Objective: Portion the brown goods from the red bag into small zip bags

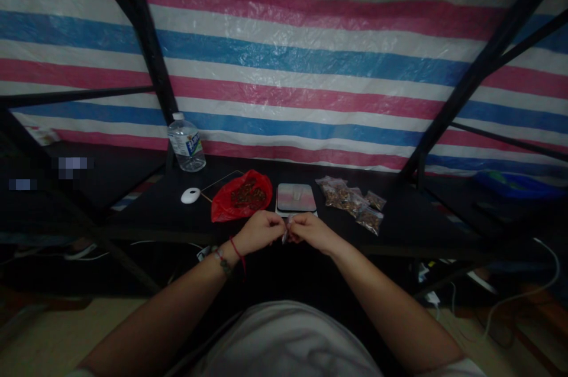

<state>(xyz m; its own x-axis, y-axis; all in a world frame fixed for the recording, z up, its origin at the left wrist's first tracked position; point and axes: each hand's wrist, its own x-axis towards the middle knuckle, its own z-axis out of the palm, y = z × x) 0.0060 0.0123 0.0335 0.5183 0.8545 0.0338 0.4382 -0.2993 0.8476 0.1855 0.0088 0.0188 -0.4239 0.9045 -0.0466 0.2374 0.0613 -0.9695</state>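
My left hand (261,229) and my right hand (310,231) meet at the table's front edge, fingers pinched on a small clear plastic bag (286,235) between them. Its contents are too dim to make out. Just beyond them is a flat scale (296,197) with a small pale object on its plate. An open red plastic bag (224,199) holding brown pieces lies to the left. Right of the scale, several small clear bags of brown pieces (350,199) are heaped together.
A clear plastic bottle (189,149) stands at the back left of the black table (151,211). Near it lies a white rounded object (190,195). Black metal posts rise on both sides, and a blue tray (517,186) sits far right.
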